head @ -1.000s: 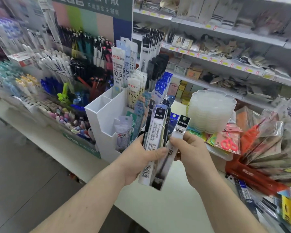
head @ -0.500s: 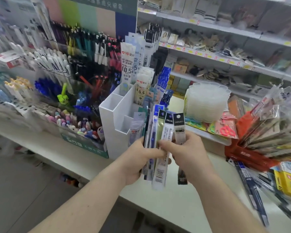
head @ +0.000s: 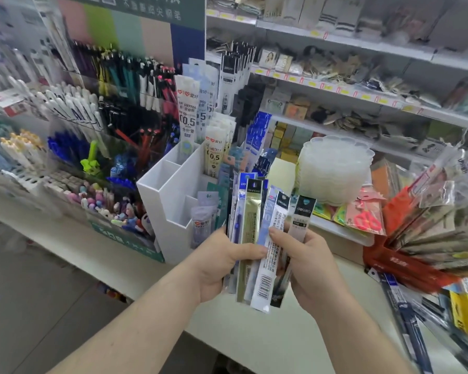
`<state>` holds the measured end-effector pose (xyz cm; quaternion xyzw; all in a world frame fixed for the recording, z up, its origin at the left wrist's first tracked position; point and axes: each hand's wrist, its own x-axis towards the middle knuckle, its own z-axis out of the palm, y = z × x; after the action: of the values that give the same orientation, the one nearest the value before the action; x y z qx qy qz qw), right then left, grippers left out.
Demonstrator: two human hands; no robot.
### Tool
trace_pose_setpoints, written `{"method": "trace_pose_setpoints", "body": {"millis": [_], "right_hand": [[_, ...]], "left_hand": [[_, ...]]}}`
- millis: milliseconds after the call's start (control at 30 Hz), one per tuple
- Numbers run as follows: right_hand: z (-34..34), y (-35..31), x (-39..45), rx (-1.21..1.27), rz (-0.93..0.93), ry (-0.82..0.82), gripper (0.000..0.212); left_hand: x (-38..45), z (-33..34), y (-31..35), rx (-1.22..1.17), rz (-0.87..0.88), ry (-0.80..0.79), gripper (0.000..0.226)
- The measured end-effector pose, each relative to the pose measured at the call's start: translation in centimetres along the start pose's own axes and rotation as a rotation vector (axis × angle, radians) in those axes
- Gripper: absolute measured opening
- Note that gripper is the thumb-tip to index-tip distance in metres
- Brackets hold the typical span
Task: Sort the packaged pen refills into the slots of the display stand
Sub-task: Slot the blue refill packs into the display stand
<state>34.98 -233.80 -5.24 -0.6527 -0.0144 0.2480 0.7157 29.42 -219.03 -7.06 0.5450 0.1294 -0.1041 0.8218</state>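
Note:
My left hand (head: 222,263) grips a fanned bundle of packaged pen refills (head: 250,233), blue, gold and white sleeves standing upright. My right hand (head: 305,268) pinches the rightmost packs of that bundle, a white one with a barcode (head: 266,279) and a grey one with a black top (head: 299,220). Just behind the bundle stands the white stepped display stand (head: 170,201). Its rear slots hold tall refill packs marked 0.5 (head: 187,122), its front slots hold shorter packs (head: 201,222), and two left slots look bare.
A rack of pens (head: 92,125) fills the left. A stack of clear plastic trays (head: 333,171) stands to the right of the stand, then a red bin of packaged goods (head: 405,263). Loose packs (head: 405,314) lie on the white counter (head: 254,336). Shelves run behind.
The bundle has spread into a wider fan and stands more upright. My right hand has shifted onto the rightmost packs. The view has moved closer to the stand.

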Motion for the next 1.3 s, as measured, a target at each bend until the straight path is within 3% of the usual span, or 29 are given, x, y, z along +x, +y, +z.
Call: {"method": "trace_pose_setpoints", "body": {"millis": [100,167,367,500,667,867,967,1200,1300], "right_hand": [[-1.5,-0.3,1.3,0.065,0.023,-0.001,0.013],[-2.5,-0.4,2.3,0.055,0.032,0.033,0.009],[-3.7,0.4,5.1,-0.06,-0.066,0.172,0.02],[-3.1,1.4,6.5,-0.103,-0.087,0.161,0.024],[-3.0,2.4,7.2,-0.098,-0.005,0.135,0.005],[-2.1,1.5,6.3,0.08,0.129,-0.058,0.021],[-2.3,1.2,6.4,0.129,0.173,-0.047,0.032],[-3.1,0.4,6.4,0.353,0.208,-0.02,0.034],[-4.0,0.0,6.8,0.472,0.201,0.011,0.024]], "left_hand": [[1.3,0.6,0.1,-0.048,-0.033,0.049,0.054],[2.3,1.3,-0.1,0.013,-0.023,0.169,0.054],[4.9,3.3,-0.9,0.259,0.159,0.498,0.051],[5.9,4.2,-1.7,0.323,0.218,0.483,0.039],[6.0,4.1,-2.3,0.4,0.162,0.436,0.047],[6.0,2.8,-2.8,0.395,0.155,0.42,0.052],[5.6,2.3,-2.8,0.393,0.16,0.451,0.049],[4.6,1.6,-2.4,0.25,0.194,0.473,0.047],[4.6,1.6,-2.4,0.168,0.185,0.521,0.04]]}}
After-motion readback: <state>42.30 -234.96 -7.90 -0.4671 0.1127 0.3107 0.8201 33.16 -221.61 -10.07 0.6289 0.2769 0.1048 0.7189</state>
